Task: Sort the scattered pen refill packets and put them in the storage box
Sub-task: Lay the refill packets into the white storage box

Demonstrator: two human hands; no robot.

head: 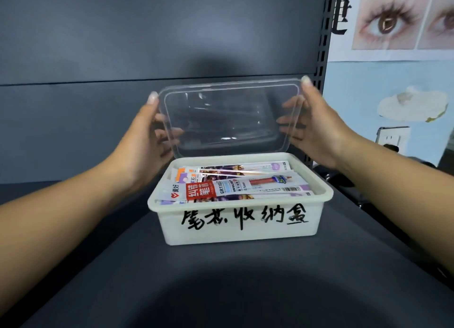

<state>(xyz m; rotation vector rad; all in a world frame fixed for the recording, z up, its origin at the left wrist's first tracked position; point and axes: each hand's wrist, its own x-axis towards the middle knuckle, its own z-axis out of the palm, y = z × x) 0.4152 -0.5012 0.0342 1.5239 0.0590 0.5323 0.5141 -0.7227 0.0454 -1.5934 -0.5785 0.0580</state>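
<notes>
A white plastic storage box (240,225) with black handwritten characters on its front stands on the dark shelf. Several pen refill packets (235,186) lie stacked inside it, white, purple and red. A clear plastic lid (229,117) is held tilted above the back of the box, its lower edge near the box's rear rim. My left hand (145,141) grips the lid's left edge, thumb on top and fingers behind. My right hand (317,128) grips the lid's right edge the same way.
The dark shelf surface (221,278) stretches in front of the box. A grey back panel rises behind. A perforated shelf upright (321,45) stands at the right, with a poster of eyes (393,18) beyond it. Dark items (329,175) lie right of the box.
</notes>
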